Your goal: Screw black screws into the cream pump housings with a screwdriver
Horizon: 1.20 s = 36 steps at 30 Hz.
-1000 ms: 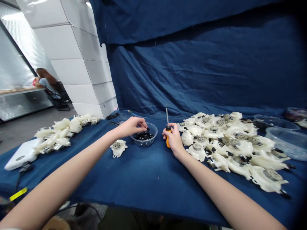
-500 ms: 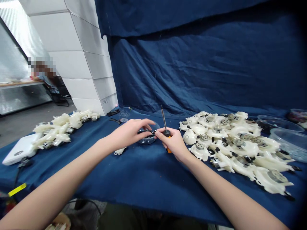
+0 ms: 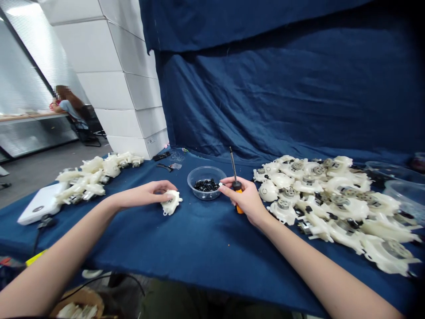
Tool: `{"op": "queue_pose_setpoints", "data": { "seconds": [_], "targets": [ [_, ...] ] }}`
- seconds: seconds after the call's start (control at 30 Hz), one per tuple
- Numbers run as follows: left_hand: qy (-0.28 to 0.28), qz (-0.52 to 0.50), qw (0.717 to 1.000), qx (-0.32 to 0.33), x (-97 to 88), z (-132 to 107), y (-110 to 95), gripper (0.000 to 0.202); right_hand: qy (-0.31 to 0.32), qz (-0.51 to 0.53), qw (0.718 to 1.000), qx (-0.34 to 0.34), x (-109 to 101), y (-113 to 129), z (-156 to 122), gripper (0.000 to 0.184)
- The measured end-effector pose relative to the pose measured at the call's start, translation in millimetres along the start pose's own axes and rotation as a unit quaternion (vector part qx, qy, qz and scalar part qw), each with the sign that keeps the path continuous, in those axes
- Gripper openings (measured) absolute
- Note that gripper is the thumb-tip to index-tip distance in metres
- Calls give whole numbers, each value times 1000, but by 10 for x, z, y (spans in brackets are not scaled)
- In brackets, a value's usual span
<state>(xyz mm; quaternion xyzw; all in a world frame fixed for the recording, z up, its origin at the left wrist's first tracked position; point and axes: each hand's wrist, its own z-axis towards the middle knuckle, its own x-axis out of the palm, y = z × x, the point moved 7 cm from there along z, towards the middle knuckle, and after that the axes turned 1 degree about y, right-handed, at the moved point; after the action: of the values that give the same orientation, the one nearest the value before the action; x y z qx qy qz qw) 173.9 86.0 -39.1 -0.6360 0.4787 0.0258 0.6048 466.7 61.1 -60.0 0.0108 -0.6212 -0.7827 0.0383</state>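
My left hand [image 3: 155,193] grips a cream-white plastic housing [image 3: 171,204] by its upper left side, at or just above the blue cloth; its fingertips are partly hidden behind it. My right hand [image 3: 244,197] wraps round a screwdriver [image 3: 238,188] with an orange and black handle, its shaft pointing up. Between that hand's thumb and forefinger shows a small shiny piece, too small to name. Just left of these fingertips stands a clear plastic bowl [image 3: 190,182] with many small black parts [image 3: 206,186] inside.
Many white plastic assemblies with metal motors [image 3: 308,181] cover the right side, with clear tubs [image 3: 407,195] beyond them. More white assemblies [image 3: 84,181] lie at the left, by a white box-shaped device [image 3: 37,208]. White cartons [image 3: 122,88] are stacked behind. A person [image 3: 71,106] sits far left.
My left hand has left the bowl and come down left onto the white housing. My right hand still holds the screwdriver beside the bowl. The view has shifted slightly left.
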Motion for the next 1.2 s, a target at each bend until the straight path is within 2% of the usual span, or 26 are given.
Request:
{"op": "queue_pose_setpoints", "data": {
  "seconds": [0.1, 0.27, 0.33, 0.4, 0.47, 0.53, 0.67, 0.8, 0.97, 1.03, 1.1, 1.2],
  "targets": [
    [-12, -89, 996, 10, 86, -74, 12, 40, 6, -1, 1000, 5, 11, -14, -3, 42],
    [-10, -247, 968, -34, 224, -189, -20, 49, 18, 6, 1000, 12, 62, 1, -26, 43],
    [4, -297, 955, -9, 274, -197, -181, 44, 25, 8, 1000, 14, 85, 26, -46, 44],
    [27, -345, 937, 42, 339, -169, -424, 37, 32, 6, 999, 17, 105, 53, -72, 46],
    [63, -394, 914, 70, 450, -103, -660, 32, 38, -2, 999, 19, 118, 78, -100, 47],
    [87, -404, 907, 85, 570, -2, -845, 29, 42, -14, 999, 19, 124, 98, -125, 45],
    [53, -378, 913, 143, 689, 209, -1023, 38, 43, -30, 999, 8, 128, 141, -149, 42],
    [63, -395, 902, 165, 819, 292, -978, 46, 39, -45, 998, -29, 147, 210, -157, 32],
    [95, -390, 898, 181, 973, 286, -853, 48, 1, -86, 996, -27, 118, 173, -179, 31],
    [96, -393, 898, 173, 1024, 310, -796, 46, 13, -83, 996, -42, 132, 168, -191, 28],
    [96, -394, 899, 163, 1063, 340, -753, 44, 35, -77, 994, -70, 154, 189, -205, 23],
    [92, -389, 903, 156, 1077, 365, -729, 45, 41, -129, 979, -151, 164, 302, -237, 17]
  ]
}}
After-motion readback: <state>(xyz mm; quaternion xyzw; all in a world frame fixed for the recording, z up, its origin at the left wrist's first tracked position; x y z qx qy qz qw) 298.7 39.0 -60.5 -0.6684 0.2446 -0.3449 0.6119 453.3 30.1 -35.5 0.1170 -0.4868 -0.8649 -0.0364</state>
